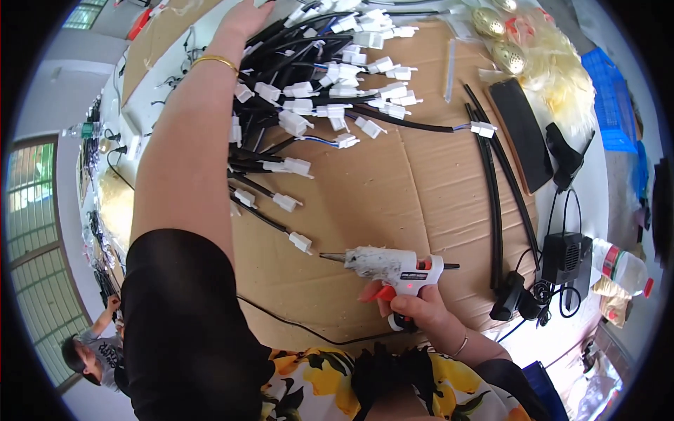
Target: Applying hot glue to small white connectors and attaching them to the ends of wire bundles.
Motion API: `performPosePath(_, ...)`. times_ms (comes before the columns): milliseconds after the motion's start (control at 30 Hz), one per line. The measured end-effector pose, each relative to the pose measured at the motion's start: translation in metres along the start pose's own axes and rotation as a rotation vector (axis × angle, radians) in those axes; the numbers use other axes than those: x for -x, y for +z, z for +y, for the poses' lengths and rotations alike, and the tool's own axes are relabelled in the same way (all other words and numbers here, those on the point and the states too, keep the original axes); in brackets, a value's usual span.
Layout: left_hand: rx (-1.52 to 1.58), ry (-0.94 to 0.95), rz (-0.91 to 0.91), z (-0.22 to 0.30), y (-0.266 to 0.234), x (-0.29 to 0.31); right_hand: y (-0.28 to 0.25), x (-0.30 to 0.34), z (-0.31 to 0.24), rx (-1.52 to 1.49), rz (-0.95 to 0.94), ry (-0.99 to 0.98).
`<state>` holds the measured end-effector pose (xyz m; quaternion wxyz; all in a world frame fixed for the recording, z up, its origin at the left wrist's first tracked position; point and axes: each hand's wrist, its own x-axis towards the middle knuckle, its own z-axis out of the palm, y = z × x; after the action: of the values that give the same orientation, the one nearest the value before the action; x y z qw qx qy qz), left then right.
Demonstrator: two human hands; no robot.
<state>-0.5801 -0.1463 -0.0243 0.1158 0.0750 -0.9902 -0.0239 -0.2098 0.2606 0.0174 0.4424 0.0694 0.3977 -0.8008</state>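
the right hand [424, 310] was closed around the handle of a white glue gun [401, 266], its fingers by the red trigger [383, 293]. the gun was held above the cardboard [365, 203], near the wearer's body, with its nozzle [333, 257] pointing left — the tip just beside the white connector [300, 243] of the nearest cable. a dark stick [451, 266] poked out of its rear.

the left arm stretched away over the table, a gold bracelet [215, 60] on it. the left hand [242, 19] was at the upper edge, by the far side of the pile of black cables [277, 74] — partly cut off, so how far it was open and whether it held anything could not be told. the cables ended in white plugs, most facing right.

to the right of the pile lay a clear stick [449, 70], two long black tubes [494, 224] and a flat black slab [521, 133]. nearer the wearer, beyond the tubes, a black adapter [562, 257] sat among tangled cords. a clear bottle [621, 270] stood out past it.
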Motion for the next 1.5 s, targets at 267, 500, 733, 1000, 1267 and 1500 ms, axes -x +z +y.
performPosePath(267,0.120,0.022,-0.460,0.075,-0.032,0.041,-0.011,-0.002,0.007,-0.027,-0.001,-0.051)
performPosePath(500,0.426,-0.108,-0.465,0.074,-0.058,0.080,-0.009,-0.002,0.015,-0.005,-0.027,-0.108)
performPosePath(733,0.489,0.196,-0.522,0.087,-0.079,0.149,-0.011,-0.002,0.016,0.029,-0.043,-0.161)
performPosePath(1000,0.365,0.434,-0.598,0.091,-0.092,0.186,-0.010,0.007,0.017,0.016,-0.299,-0.109)
performPosePath(1267,0.573,0.102,0.127,0.034,-0.191,0.254,-0.003,0.011,0.022,0.165,-0.359,-0.079)
performPosePath(1500,0.235,0.590,0.467,0.072,-0.167,0.367,-0.007,0.001,0.033,0.044,-0.421,-0.369)
